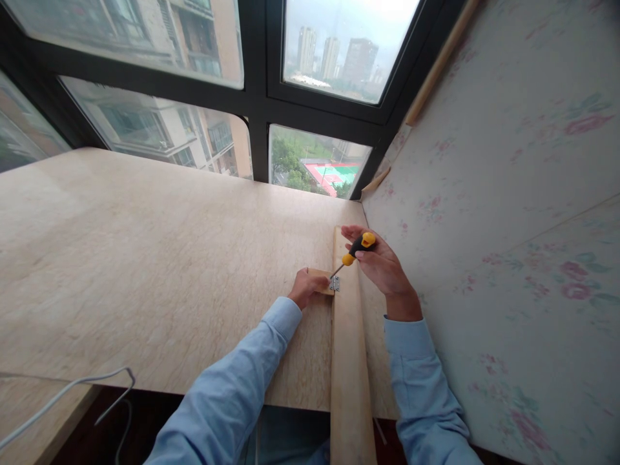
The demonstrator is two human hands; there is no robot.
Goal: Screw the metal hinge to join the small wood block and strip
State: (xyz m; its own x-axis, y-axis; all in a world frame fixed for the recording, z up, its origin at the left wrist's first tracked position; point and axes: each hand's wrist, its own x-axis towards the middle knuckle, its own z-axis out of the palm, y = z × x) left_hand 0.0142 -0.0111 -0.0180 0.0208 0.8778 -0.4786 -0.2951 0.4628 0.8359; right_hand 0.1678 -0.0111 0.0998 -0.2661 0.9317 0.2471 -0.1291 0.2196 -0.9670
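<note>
A long wooden board (347, 361) lies lengthwise on the marble-patterned sill, its near end reaching past the front edge. At its left side a small metal hinge (335, 283) joins it to a short wood block (317, 274). My left hand (306, 287) grips that block, fingers closed around its left end. My right hand (380, 261) holds a yellow and black screwdriver (358, 248) by the handle, between thumb and fingers. The screwdriver slants down to the left, with its tip at the hinge. Whether the tip sits in a screw is too small to tell.
The stone sill (145, 258) spreads to the left, below dark-framed windows (261, 110). A wall with floral paper (508, 226) stands close on the right, its paper peeling near the window corner. A white cable (72, 391) hangs over the front left edge.
</note>
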